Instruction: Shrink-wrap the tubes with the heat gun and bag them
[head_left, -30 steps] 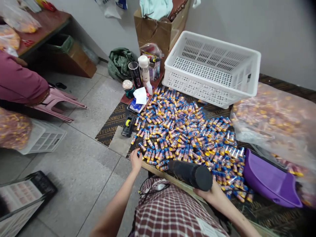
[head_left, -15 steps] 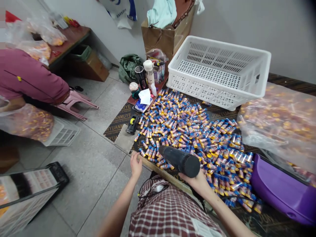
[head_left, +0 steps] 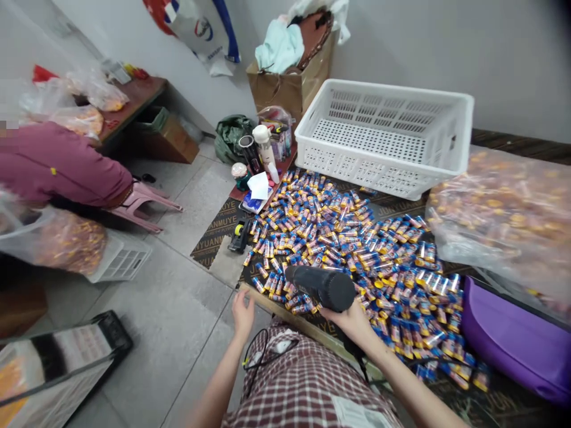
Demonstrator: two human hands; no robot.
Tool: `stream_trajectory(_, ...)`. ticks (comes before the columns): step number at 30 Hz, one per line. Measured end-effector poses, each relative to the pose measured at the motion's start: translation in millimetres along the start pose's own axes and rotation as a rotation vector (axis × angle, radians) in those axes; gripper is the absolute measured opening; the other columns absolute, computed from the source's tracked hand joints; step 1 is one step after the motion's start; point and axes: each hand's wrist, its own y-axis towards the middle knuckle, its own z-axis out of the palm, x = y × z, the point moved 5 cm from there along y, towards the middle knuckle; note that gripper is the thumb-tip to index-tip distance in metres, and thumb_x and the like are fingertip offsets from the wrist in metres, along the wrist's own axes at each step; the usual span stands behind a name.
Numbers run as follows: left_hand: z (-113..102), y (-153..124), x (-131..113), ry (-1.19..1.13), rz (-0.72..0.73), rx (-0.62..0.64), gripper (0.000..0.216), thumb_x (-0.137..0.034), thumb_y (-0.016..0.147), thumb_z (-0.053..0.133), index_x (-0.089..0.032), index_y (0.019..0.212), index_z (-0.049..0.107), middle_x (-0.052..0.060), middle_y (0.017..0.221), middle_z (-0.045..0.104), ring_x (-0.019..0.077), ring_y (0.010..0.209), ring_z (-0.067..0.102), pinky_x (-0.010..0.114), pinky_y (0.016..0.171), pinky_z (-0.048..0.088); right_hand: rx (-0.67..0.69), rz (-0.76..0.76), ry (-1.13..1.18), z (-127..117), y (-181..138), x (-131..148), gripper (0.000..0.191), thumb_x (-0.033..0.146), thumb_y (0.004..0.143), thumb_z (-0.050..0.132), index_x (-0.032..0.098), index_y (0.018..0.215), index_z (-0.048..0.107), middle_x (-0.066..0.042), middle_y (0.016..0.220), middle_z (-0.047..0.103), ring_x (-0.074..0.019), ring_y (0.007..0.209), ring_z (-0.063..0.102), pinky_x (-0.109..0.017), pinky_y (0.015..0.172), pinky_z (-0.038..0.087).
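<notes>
My right hand point(head_left: 348, 321) is wrapped round the handle of a black hair dryer point(head_left: 319, 285), held over the front edge of the table. Its narrower end points left, above small tubes point(head_left: 330, 232) with blue and yellow ends, which lie spread in a wide layer. A cord hangs down below the grip. At the table's front left edge is my left hand point(head_left: 243, 309), fingers apart and nothing in them. Whether its fingertips touch the wooden edge, I cannot tell.
Behind the tubes stands a white plastic crate point(head_left: 379, 178). To the right are a clear bag of pieces point(head_left: 504, 214) and a purple bin point(head_left: 513, 345). A tape dispenser point(head_left: 239, 236) and bottles point(head_left: 265, 148) are at the left. Another person point(head_left: 66, 160) sits farther left.
The whole view has shifted slightly, with the floor and left-side things lower in the picture. The hair dryer stays in my right hand, and my left hand remains by the table edge.
</notes>
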Motion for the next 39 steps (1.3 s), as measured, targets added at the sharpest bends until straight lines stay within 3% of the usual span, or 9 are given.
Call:
stream_trajectory(4,15.8,51.8,-22.7,-0.050,0.111,0.091,0.025,-0.020,0.076,0.048,-0.017,0.098,0.061,0.009,0.098,0.063,0.0227,0.095,0.057,0.041,0.089,0.045,-0.158,0.045,-0.026,-7.3,17.0,11.9,0.023,0.033,0.057,0.067,0.017,0.073,0.067,-0.006,0.074,0.070,-0.0226,0.069,0.062,-0.036,0.069,0.051)
stream_trajectory(11,51.2,133.0,-76.6,-0.033,0.330,0.197,0.024,-0.020,0.080,0.046,-0.020,0.097,0.063,0.009,0.103,0.061,0.0230,0.102,0.054,0.042,0.092,0.044,-0.474,-0.005,0.017,-59.9,75.9,33.1,0.045,0.034,0.055,0.074,0.013,0.094,0.067,-0.010,0.095,0.070,-0.0264,0.090,0.062,-0.044,0.089,0.045)
stream_trajectory(19,163.3,214.0,-248.6,0.173,0.702,0.464,0.034,-0.030,0.083,0.049,-0.018,0.114,0.057,0.014,0.127,0.049,0.0277,0.120,0.041,0.045,0.100,0.036,-0.717,0.168,0.277,-99.3,88.6,32.9,0.042,0.033,0.047,0.081,0.013,0.082,0.068,-0.008,0.078,0.071,-0.0225,0.065,0.063,-0.039,0.065,0.053)
stream_trajectory(22,213.5,212.9,-313.3,0.240,0.851,0.575,0.048,-0.041,0.080,0.053,-0.020,0.123,0.051,0.015,0.137,0.039,0.0307,0.129,0.031,0.050,0.104,0.027,-0.829,0.219,0.340,-119.8,73.7,28.1,0.047,0.032,0.043,0.083,0.014,0.084,0.068,-0.008,0.081,0.072,-0.0244,0.070,0.064,-0.039,0.066,0.055)
stream_trajectory(25,259.5,194.7,-347.9,0.318,0.931,0.731,0.071,-0.054,0.070,0.062,-0.023,0.130,0.043,0.016,0.145,0.028,0.0377,0.134,0.017,0.063,0.104,0.015,-0.906,0.248,0.345,-141.3,57.6,19.7,0.050,0.032,0.042,0.084,0.015,0.087,0.069,-0.007,0.081,0.072,-0.0262,0.074,0.066,-0.040,0.070,0.056)
stream_trajectory(28,284.2,179.2,-343.0,0.392,0.874,0.861,0.088,-0.065,0.061,0.063,-0.026,0.135,0.037,0.014,0.150,0.017,0.0454,0.134,0.007,0.072,0.097,0.014,-0.961,0.295,0.343,-157.6,45.3,6.4,0.054,0.032,0.041,0.084,0.015,0.090,0.069,-0.006,0.080,0.072,-0.0279,0.075,0.066,-0.041,0.070,0.057)
stream_trajectory(30,281.1,171.1,-327.8,0.397,0.881,0.877,0.086,-0.066,0.061,0.062,-0.028,0.135,0.038,0.012,0.151,0.015,0.0471,0.134,0.006,0.072,0.096,0.017,-0.974,0.315,0.350,-163.8,41.7,-2.5,0.056,0.032,0.041,0.084,0.015,0.092,0.068,-0.007,0.081,0.072,-0.0288,0.077,0.066,-0.041,0.070,0.057)
stream_trajectory(35,226.0,148.5,-286.9,0.321,1.003,0.771,0.063,-0.051,0.068,0.064,-0.027,0.125,0.049,0.011,0.150,0.020,0.0409,0.129,0.028,0.064,0.101,0.023,-0.903,0.315,0.348,-163.4,50.3,-17.4,0.058,0.031,0.043,0.083,0.015,0.096,0.068,-0.007,0.087,0.072,-0.0286,0.087,0.065,-0.044,0.083,0.052)
stream_trajectory(39,187.6,127.2,-259.5,0.273,1.024,0.723,0.044,-0.038,0.076,0.060,-0.026,0.118,0.053,0.008,0.149,0.023,0.0354,0.131,0.027,0.055,0.103,0.028,-0.826,0.306,0.314,-153.7,64.9,-19.1,0.056,0.033,0.046,0.082,0.015,0.096,0.068,-0.008,0.089,0.071,-0.0281,0.087,0.064,-0.044,0.081,0.052)
